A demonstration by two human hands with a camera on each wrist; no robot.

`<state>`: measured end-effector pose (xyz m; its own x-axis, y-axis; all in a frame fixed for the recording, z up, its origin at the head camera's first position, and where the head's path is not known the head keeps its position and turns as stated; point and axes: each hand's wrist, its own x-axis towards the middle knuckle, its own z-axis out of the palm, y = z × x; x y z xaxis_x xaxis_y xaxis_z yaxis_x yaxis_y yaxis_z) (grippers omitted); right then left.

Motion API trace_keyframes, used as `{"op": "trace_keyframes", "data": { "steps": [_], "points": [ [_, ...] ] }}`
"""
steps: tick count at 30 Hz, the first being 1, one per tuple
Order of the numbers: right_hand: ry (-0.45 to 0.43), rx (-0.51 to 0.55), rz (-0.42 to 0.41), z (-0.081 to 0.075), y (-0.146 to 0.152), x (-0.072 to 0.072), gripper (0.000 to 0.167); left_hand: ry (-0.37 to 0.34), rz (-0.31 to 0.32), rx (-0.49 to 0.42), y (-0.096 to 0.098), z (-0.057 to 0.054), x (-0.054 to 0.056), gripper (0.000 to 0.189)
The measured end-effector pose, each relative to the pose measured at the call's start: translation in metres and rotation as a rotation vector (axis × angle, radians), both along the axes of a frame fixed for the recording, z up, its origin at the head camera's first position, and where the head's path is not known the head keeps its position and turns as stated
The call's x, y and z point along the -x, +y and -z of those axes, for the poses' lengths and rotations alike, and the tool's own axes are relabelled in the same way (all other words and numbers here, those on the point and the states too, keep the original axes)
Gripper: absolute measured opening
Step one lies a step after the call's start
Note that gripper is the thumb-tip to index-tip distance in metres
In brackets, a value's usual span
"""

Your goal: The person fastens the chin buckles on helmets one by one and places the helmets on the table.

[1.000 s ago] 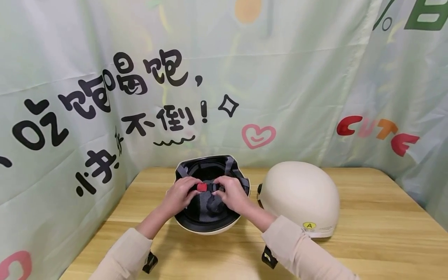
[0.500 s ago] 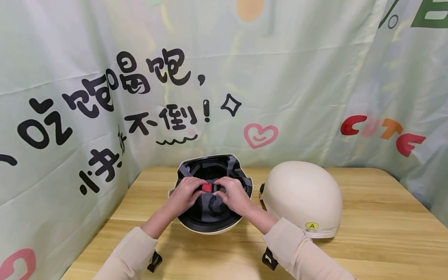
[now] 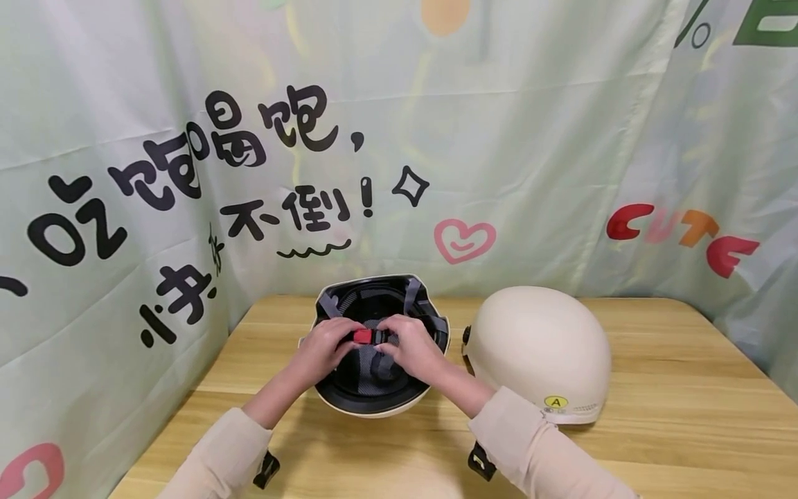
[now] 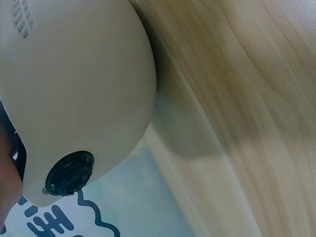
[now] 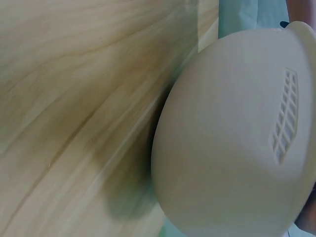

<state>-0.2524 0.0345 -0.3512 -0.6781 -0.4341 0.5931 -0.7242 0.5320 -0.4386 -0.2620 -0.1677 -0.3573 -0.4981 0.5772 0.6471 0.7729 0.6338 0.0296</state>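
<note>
A cream helmet point(image 3: 374, 414) lies upside down on the wooden table, its black lining point(image 3: 374, 391) facing up. Over its opening, my left hand point(image 3: 323, 348) pinches the red end of the chin-strap buckle point(image 3: 363, 337) between thumb and fingers. From the other side my right hand point(image 3: 413, 344) grips the strap at the buckle's black end point(image 3: 379, 337). Red and black parts meet end to end between the hands. Both wrist views mostly show the outside of this helmet shell, with a black round knob point(image 4: 70, 173) in the left one.
A second cream helmet point(image 3: 539, 346) with a yellow "A" sticker point(image 3: 556, 402) sits dome up to the right, close to my right forearm. A printed curtain point(image 3: 530, 173) hangs behind the table point(image 3: 679, 388).
Both hands keep hold of the buckle and move only slightly; since half a second ago the red end has shifted a little left. The helmets stay in place as the head view shifts slightly.
</note>
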Motion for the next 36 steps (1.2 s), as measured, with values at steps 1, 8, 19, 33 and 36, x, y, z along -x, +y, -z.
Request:
{"op": "trace_keyframes", "data": {
  "steps": [1, 8, 19, 33, 36],
  "points": [
    [-0.013, -0.006, -0.003, -0.001, 0.002, 0.000, 0.023, -0.011, -0.010, 0.009, 0.000, 0.000, 0.000, 0.029],
    [-0.036, 0.005, 0.029, -0.013, 0.020, 0.002, 0.031, -0.062, -0.045, 0.062, 0.002, -0.003, -0.001, 0.024],
    [0.072, 0.035, 0.031, -0.025, 0.041, 0.014, 0.024, -0.050, -0.018, 0.222, 0.000, -0.007, 0.004, 0.027],
    [-0.107, 0.150, 0.234, -0.051, 0.051, 0.027, 0.027, -0.218, -0.249, -0.261, -0.005, -0.031, 0.008, 0.041],
    [-0.201, 0.194, 0.291, -0.057, 0.054, 0.032, 0.030, -0.344, -0.358, -0.371, -0.011, -0.042, 0.011, 0.046]
  ]
}}
